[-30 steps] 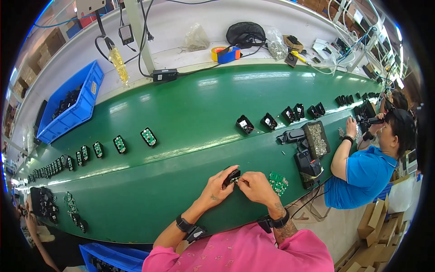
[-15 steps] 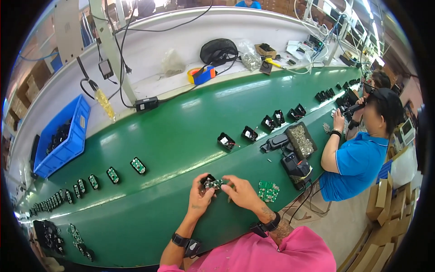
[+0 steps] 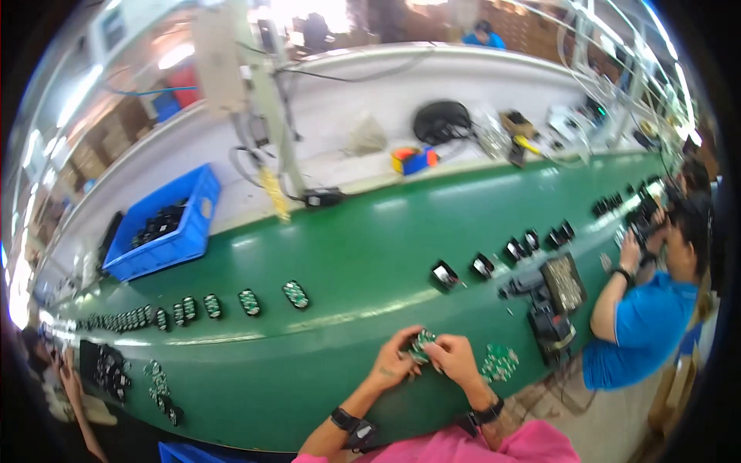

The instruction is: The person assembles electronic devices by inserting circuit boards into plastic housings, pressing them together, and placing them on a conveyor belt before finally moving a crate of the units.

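Note:
Both my hands meet above the green bench, around one small piece. My left hand (image 3: 392,363) closes on it from the left, its thumb and fingers at the sides. My right hand (image 3: 455,359) pinches the same piece from the right, thumb pressing near its top. What shows between them is a green circuit board (image 3: 421,344); the black case under it is mostly covered by my fingers, and I cannot tell how far the board sits inside. Beside my right hand lies a pile of loose green circuit boards (image 3: 500,363).
Black cases fitted with boards (image 3: 295,294) form a row leftward. Open black cases (image 3: 444,274) stand at the right, near a tray of small metal parts (image 3: 563,284) and a black tool (image 3: 549,328). A blue crate (image 3: 158,247) stands back left. A co-worker in blue (image 3: 644,309) works at right.
The view has swung left, so the bench appears shifted right, and another person shows at the far left. The board now looks more upright between my fingers, covering more of the case.

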Demonstrator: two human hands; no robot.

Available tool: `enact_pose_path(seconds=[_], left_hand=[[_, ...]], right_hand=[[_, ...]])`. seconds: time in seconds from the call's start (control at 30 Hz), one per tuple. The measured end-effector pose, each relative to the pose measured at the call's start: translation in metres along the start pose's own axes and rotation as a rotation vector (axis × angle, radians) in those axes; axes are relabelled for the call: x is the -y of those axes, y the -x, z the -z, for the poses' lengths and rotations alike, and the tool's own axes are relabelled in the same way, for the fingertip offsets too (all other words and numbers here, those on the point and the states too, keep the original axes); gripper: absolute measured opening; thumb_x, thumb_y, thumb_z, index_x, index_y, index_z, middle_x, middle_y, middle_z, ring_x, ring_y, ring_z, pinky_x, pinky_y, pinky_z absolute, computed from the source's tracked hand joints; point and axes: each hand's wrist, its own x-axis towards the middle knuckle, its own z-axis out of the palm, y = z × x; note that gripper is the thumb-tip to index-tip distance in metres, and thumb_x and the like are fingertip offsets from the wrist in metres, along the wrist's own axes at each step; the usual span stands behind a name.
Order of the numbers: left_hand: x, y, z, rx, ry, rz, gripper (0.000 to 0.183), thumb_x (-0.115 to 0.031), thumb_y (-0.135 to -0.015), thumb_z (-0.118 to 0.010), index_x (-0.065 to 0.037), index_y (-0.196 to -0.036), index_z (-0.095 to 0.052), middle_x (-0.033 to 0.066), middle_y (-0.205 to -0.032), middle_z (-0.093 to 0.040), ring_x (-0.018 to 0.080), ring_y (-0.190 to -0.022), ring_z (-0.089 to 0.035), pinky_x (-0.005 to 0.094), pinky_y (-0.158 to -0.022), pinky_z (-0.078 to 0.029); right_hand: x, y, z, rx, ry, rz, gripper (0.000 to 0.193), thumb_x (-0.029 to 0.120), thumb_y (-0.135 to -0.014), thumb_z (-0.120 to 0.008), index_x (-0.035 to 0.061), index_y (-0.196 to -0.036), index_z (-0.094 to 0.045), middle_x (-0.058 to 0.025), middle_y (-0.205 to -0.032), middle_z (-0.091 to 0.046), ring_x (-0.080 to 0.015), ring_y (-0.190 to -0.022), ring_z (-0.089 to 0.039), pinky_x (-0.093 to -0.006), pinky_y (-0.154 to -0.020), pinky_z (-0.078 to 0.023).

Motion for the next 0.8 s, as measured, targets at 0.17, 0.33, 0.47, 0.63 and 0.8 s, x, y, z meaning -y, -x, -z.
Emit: enact_pose_path(seconds=[0.17, 0.33, 0.47, 0.63, 0.8], left_hand=[[0.021, -0.001, -0.007, -0.004, 0.115, -0.062, 0.054, 0.003, -0.090, -0.055, -0.011, -0.141, -0.047, 0.0083, -0.126, -0.058, 0.0114, -0.079, -0.067, 0.0246, -0.067, -0.055], [0.017, -0.001, -0.005, -0.163, -0.276, -0.263, 0.053, -0.001, -0.089, -0.058, -0.014, -0.140, -0.050, 0.0124, -0.121, -0.063, 0.0205, -0.095, -0.068, 0.0320, -0.078, -0.057], [0.015, -0.006, -0.002, -0.258, -0.405, -0.364, 0.051, -0.002, -0.090, -0.054, -0.016, -0.139, -0.051, 0.0166, -0.123, -0.063, 0.0315, -0.107, -0.065, 0.0359, -0.091, -0.052], [0.001, 0.002, -0.012, -0.353, -0.379, -0.363, 0.049, -0.002, -0.091, -0.053, -0.010, -0.139, -0.049, 0.0201, -0.117, -0.065, 0.0292, -0.102, -0.067, 0.0352, -0.088, -0.052], [0.010, 0.005, -0.008, -0.326, -0.220, -0.131, 0.047, -0.004, -0.094, -0.053, -0.009, -0.140, -0.046, 0.0164, -0.120, -0.064, 0.0200, -0.092, -0.068, 0.0305, -0.075, -0.055]], right_hand=[[-0.013, -0.003, 0.013, 0.062, 0.051, 0.036, 0.031, 0.016, -0.092, -0.066, 0.0002, -0.066, -0.059, 0.0002, -0.052, -0.053, -0.0066, -0.045, -0.048, -0.0251, -0.043, -0.036], [-0.001, -0.010, 0.008, 0.113, 0.437, 0.186, 0.028, 0.021, -0.091, -0.067, -0.0018, -0.075, -0.064, -0.0078, -0.054, -0.055, -0.0132, -0.049, -0.052, -0.0316, -0.048, -0.041], [0.001, -0.009, -0.009, 0.084, 0.340, 0.081, 0.027, 0.021, -0.091, -0.066, -0.0020, -0.077, -0.064, -0.0118, -0.058, -0.058, -0.0182, -0.051, -0.056, -0.0331, -0.051, -0.043], [0.008, -0.006, -0.017, -0.077, 0.404, 0.237, 0.029, 0.017, -0.091, -0.065, -0.0040, -0.071, -0.061, -0.0105, -0.056, -0.058, -0.0156, -0.051, -0.058, -0.0340, -0.049, -0.043], [0.020, -0.009, -0.019, -0.079, 0.537, 0.318, 0.026, 0.021, -0.090, -0.065, -0.0011, -0.077, -0.065, -0.0179, -0.065, -0.061, -0.0326, -0.056, -0.060, -0.0395, -0.053, -0.044]])
